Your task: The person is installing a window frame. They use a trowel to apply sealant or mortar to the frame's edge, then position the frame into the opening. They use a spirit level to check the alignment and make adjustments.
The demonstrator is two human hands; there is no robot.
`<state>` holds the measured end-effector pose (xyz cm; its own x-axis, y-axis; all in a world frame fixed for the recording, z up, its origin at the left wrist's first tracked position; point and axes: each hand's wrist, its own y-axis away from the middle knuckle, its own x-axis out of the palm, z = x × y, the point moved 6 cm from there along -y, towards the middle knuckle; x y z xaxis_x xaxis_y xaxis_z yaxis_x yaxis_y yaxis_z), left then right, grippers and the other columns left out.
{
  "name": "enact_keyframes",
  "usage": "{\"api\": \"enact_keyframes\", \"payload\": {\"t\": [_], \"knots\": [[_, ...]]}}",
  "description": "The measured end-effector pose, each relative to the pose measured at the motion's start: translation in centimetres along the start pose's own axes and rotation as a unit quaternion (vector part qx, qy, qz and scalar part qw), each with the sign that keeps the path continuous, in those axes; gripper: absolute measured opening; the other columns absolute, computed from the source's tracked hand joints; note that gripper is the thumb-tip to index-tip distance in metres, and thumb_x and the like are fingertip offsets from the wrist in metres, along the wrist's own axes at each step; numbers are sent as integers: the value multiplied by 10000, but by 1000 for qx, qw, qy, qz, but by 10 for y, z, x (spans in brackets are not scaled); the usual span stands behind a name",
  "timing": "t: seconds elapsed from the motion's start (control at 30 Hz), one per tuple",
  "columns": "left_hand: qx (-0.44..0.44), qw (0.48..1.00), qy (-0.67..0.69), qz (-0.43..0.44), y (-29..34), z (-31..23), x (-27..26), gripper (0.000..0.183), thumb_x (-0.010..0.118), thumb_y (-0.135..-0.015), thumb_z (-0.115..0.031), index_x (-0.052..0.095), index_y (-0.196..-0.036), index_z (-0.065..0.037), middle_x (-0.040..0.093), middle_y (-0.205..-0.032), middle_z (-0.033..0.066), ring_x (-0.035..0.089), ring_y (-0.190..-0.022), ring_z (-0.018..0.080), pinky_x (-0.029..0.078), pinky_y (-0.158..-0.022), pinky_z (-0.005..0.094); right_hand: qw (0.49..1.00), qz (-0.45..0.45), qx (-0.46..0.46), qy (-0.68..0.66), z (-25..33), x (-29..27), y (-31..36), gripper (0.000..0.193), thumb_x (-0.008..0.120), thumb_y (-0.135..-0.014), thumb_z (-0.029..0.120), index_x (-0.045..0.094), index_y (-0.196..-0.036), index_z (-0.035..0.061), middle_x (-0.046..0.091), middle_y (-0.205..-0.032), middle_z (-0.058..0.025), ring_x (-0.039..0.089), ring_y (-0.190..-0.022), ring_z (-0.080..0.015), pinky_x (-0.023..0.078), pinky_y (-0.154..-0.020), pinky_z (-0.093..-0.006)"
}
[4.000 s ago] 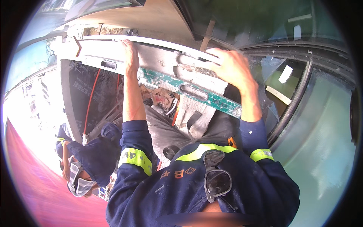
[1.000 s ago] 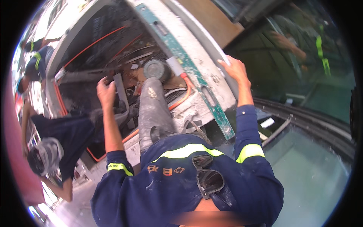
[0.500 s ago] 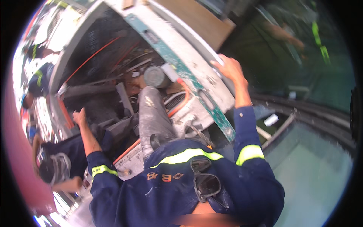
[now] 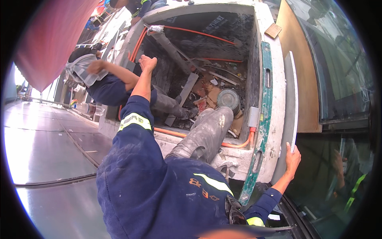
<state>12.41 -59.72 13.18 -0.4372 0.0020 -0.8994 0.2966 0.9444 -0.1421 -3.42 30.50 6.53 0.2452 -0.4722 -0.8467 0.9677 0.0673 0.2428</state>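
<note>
My right hand [image 4: 293,159] grips the lower end of a long, thin grey board [image 4: 291,103] standing on edge along the outer side of the white ledge [image 4: 276,79]. On top of that ledge lies a green spirit level [image 4: 265,115], apart from the hand. Held out over the left side of the pit, my left hand [image 4: 147,63] has its fingers curled, and nothing shows in it. Orange conduit [image 4: 137,44] runs behind that hand. Beside the level sits a grey box [image 4: 253,116] joined to more orange conduit. A hammer [image 4: 227,166] is near my lap.
Inside the pit are a lidded bucket [image 4: 228,99], wood scraps and mesh. A co-worker in a grey cap [image 4: 84,69] is close at my left; another person [image 4: 137,8] is beyond the pit. Dark glass [image 4: 338,171] borders the right side. A plastic bottle [image 4: 90,108] lies at the left.
My head view has turned, so the pit now appears more upright and further right. My left arm reaches further forward, its fingers more curled. My right hand still grips the board.
</note>
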Motion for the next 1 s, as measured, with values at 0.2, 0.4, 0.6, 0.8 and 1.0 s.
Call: {"api": "enact_keyframes", "payload": {"t": [0.2,0.4,0.6,0.8,1.0], "knots": [[-7,1000,-24,-10,-5,1,1,763,698,-811,-233,477,-1466,88,482,-1515,367,529,-1409,502,463,-1191,523,1000,-18,-11,3,1,0,-1,567,668,-1017,582,749,-1173,43,753,-985,-263,714,-983,-491,545,-846,-532],[-18,1000,12,-19,-14,10,0,716,703,-831,-260,523,-1428,93,515,-1493,374,532,-1404,507,455,-1192,542,1000,-15,-18,-10,2,0,0,537,677,-1019,554,755,-1161,42,761,-974,-257,726,-966,-490,554,-839,-531],[18,998,28,-50,-32,15,-8,769,682,-833,-249,465,-1462,136,483,-1488,419,529,-1390,527,439,-1197,516,999,-28,-23,-11,8,-5,3,490,700,-1010,514,760,-1149,48,766,-964,-255,735,-968,-479,559,-843,-526],[14,998,34,-50,-39,26,-18,741,671,-824,-239,491,-1425,156,518,-1448,427,515,-1394,529,434,-1198,503,999,-28,-23,-8,9,-5,5,512,710,-1003,528,750,-1119,31,738,-890,-249,714,-897,-484,547,-810,-522],[46,996,45,-64,-57,36,-26,750,687,-817,-228,492,-1393,209,513,-1439,465,461,-1443,543,394,-1232,505,1000,-16,-5,-10,5,-3,3,557,698,-1007,554,736,-1126,10,721,-914,-259,699,-877,-462,541,-828,-504]]}}
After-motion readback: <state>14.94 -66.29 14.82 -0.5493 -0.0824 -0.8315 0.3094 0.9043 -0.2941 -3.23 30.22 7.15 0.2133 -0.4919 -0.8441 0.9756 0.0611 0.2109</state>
